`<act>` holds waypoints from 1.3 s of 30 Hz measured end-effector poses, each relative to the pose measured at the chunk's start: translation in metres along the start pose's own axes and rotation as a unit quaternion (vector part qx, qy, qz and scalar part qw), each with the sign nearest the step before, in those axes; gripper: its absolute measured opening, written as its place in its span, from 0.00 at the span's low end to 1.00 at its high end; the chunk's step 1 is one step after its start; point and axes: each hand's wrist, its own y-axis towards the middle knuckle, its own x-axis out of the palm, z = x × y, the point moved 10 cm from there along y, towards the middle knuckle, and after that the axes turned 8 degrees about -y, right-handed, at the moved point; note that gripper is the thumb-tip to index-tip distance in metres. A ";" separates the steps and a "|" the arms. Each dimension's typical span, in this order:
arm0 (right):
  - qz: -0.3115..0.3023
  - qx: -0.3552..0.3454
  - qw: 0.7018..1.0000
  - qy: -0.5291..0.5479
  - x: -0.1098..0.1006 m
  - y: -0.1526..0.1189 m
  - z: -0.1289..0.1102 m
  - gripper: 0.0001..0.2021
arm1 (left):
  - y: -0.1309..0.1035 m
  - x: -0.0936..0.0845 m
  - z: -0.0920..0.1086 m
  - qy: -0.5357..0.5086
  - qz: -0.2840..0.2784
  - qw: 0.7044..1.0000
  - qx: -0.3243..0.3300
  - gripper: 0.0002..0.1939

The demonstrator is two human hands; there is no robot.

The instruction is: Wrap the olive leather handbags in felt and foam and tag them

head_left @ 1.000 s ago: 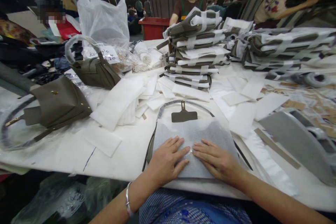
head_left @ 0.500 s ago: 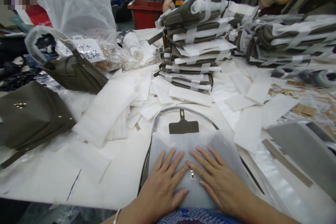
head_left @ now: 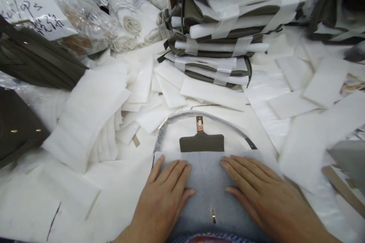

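A dark olive handbag lies flat before me, its front covered by a thin translucent white sheet (head_left: 205,174). My left hand (head_left: 168,190) rests flat on the sheet's left side, fingers stretched toward its upper edge. On the right side my right hand (head_left: 256,190) lies flat as well, fingers pointing inward and up. A small metal clasp (head_left: 213,215) pokes through the sheet between my wrists. Above the sheet's edge show the olive flap tab (head_left: 202,142) with its metal plate (head_left: 200,123), and the wrapped bag handle (head_left: 182,115) arching behind it.
A stack of wrapped olive bags (head_left: 216,57) stands behind. White foam sheets (head_left: 91,110) are strewn left and right. More olive bags (head_left: 19,129) sit at the left, near a plastic bag with a handwritten label (head_left: 37,11). Rolled white cloth (head_left: 128,15) lies at the back.
My hands have slid apart and up toward the sheet's top edge, leaving the clasp uncovered between them. The camera view has tipped down and come closer to the table.
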 end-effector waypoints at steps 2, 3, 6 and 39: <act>-0.011 0.002 1.000 0.009 0.003 0.006 0.002 0.18 | 0.005 0.002 -0.003 -0.007 -0.011 1.000 -0.015 0.21; -0.020 -0.001 1.000 0.014 0.004 0.009 0.002 0.19 | 0.007 0.003 -0.003 -0.009 -0.017 1.000 -0.021 0.22; -0.043 -0.009 0.999 0.017 0.005 0.014 0.000 0.21 | 0.007 0.003 -0.004 -0.012 -0.031 0.999 -0.031 0.23; -0.192 -0.009 0.981 -0.010 0.053 0.018 0.014 0.15 | 0.005 0.027 -0.014 0.021 -0.094 0.995 -0.028 0.18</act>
